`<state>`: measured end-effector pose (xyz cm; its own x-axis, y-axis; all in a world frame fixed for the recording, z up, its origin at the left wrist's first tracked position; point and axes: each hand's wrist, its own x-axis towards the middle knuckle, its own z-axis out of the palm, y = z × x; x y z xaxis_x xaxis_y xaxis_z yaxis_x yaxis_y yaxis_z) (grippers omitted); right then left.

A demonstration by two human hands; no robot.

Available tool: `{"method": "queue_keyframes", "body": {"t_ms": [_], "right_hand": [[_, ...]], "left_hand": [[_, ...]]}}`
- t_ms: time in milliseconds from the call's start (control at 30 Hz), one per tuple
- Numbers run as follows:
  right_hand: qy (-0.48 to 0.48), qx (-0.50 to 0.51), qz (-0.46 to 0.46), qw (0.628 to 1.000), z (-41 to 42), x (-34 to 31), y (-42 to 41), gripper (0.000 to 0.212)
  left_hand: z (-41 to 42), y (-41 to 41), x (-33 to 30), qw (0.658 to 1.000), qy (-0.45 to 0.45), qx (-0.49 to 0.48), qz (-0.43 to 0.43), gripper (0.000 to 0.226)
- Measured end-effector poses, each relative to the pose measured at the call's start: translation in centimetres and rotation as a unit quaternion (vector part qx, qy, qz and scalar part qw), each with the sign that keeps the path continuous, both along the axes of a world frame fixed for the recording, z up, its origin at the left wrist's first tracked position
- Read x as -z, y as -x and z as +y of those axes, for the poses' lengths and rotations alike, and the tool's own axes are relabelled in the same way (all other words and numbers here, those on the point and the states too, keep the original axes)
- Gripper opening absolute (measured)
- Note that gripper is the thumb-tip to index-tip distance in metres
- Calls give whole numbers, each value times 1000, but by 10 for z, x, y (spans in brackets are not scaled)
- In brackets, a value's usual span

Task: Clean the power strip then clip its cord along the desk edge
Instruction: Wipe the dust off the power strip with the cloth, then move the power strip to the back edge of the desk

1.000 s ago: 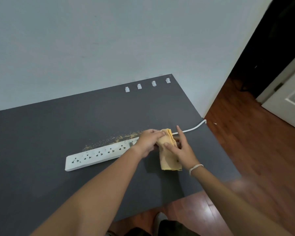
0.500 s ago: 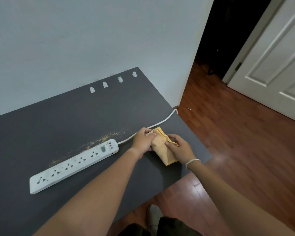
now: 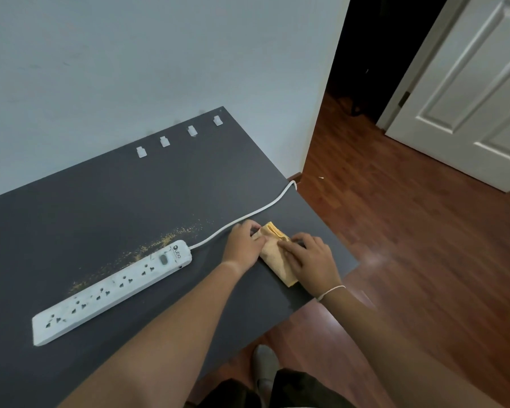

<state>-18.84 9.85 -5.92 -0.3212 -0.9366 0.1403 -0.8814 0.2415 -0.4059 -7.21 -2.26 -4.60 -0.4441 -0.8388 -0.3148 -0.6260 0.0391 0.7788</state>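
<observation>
A white power strip lies diagonally on the dark grey desk, speckled with dust. Its white cord runs right and drops over the desk's right edge. A folded yellow cloth rests on the desk near the front right corner. My left hand grips the cloth's left side. My right hand presses flat on its right side. Several white cord clips stand in a row along the desk's back edge by the wall.
A trail of yellowish crumbs lies on the desk behind the power strip. The white wall backs the desk. To the right is a wooden floor, a dark doorway and a white door. My shoe shows below the desk.
The view has swung right, so the strip now sits further left. Both hands stay on the cloth, which has gone from being held up to lying flatter on the desk.
</observation>
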Motion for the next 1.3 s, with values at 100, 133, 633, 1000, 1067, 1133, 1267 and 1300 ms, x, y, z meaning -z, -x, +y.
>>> {"method": "queue_keyframes", "body": {"t_ms": [100,133,633,1000,1067,1133,1267,1300], "right_hand": [[-9,-5,-5,1000,0,2,1,37],[-3,-7,-8,1000,-1,2,1,37],[-1,-178,-16,984,-94,-22,-52,26],[-27,-243,26,969,-126,-5,-88,21],[-18,-242,30,970,-128,-3,-89,20],[-11,-248,32,968,-130,-4,-89,20],[20,-255,20,966,-135,-8,-86,16],[34,-253,14,967,-138,-11,-86,13]], "left_hand": [[-1,-3,-1,999,24,14,-18,18],[-1,-5,-2,999,30,14,-16,18],[-28,-119,-32,964,223,-29,-144,37],[-19,-193,-24,937,177,39,-299,65],[-21,-192,-25,935,180,42,-304,63],[-22,-192,-27,934,181,48,-306,61],[-29,-195,-33,936,185,55,-294,58],[-32,-196,-37,937,189,52,-290,57]]}}
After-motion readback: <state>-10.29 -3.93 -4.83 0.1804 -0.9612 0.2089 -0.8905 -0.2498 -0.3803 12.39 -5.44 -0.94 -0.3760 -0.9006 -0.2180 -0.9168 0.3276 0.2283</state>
